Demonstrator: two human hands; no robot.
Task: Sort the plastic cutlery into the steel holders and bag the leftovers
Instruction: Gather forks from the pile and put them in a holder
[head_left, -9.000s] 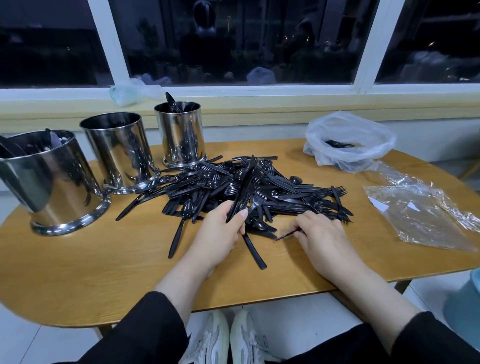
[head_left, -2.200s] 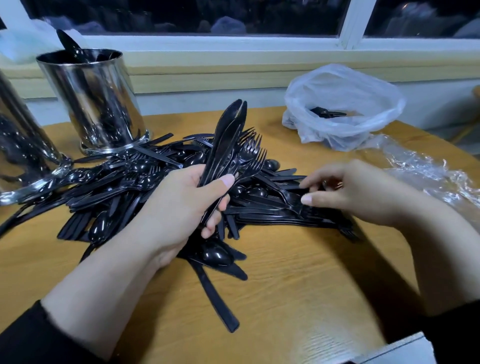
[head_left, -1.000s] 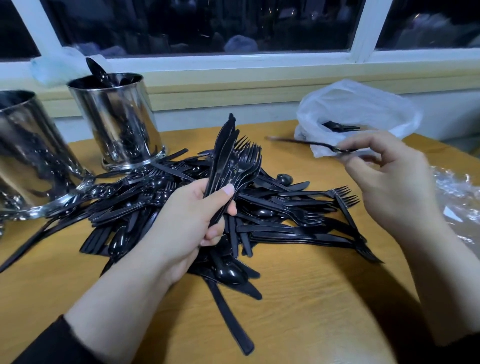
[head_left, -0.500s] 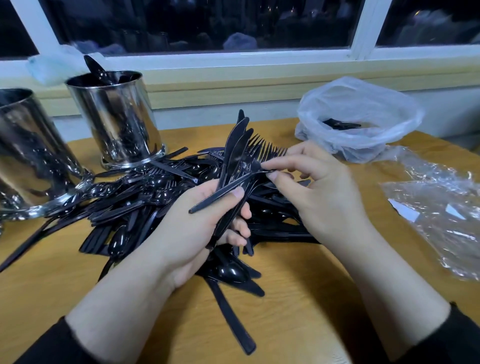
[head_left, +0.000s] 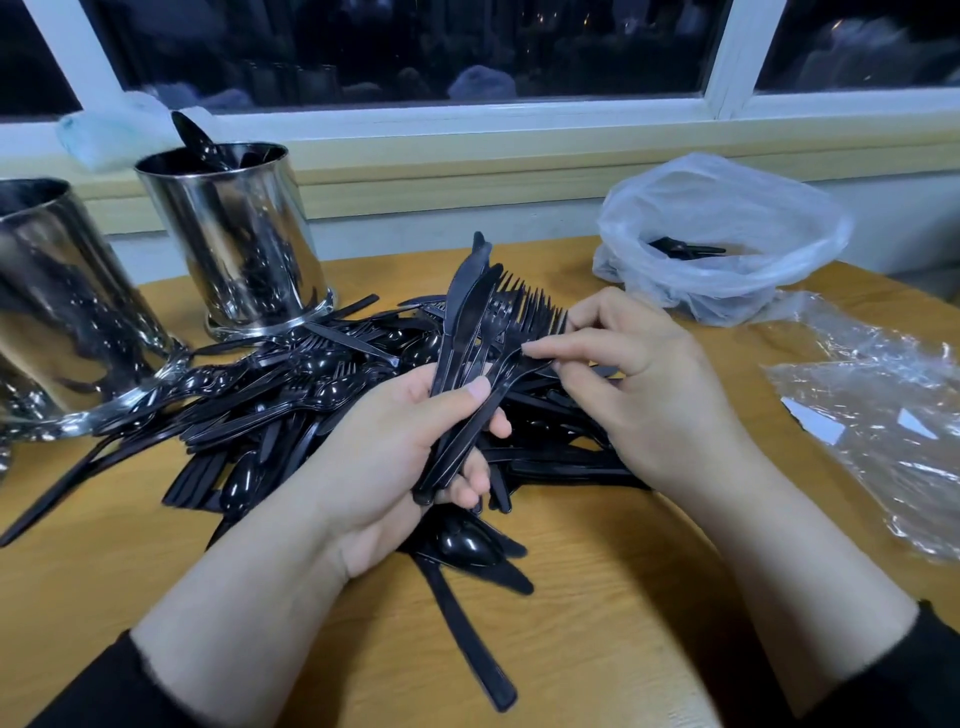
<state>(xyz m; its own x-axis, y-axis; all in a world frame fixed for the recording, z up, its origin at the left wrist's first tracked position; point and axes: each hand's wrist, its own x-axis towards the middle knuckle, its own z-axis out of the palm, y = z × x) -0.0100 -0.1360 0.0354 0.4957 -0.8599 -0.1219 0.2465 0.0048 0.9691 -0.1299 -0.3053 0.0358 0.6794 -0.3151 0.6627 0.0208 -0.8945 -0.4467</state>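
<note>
Two hands busy mid-sort: left hand (head_left: 395, 441) gripping a bundle (head_left: 483, 338) of knives and forks upright, right hand (head_left: 639, 384) pinching one fork into it. Most of the pile (head_left: 291, 395) unsorted on the table (head_left: 597, 623), beside steel holders (head_left: 234, 234). Next, probably, splitting the bundle by type. Thin, glossy, slippery black plastic; mirror-smooth cylinders; crinkly translucent bag (head_left: 727, 234) behind.

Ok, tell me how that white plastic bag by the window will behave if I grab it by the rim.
The white plastic bag is thin and crumpled, so it will probably go floppy and collapse inward. It holds only a few black pieces, so it is likely very light and may slide on the wooden table rather than stay put. Its film looks smooth, possibly slippery.
</note>
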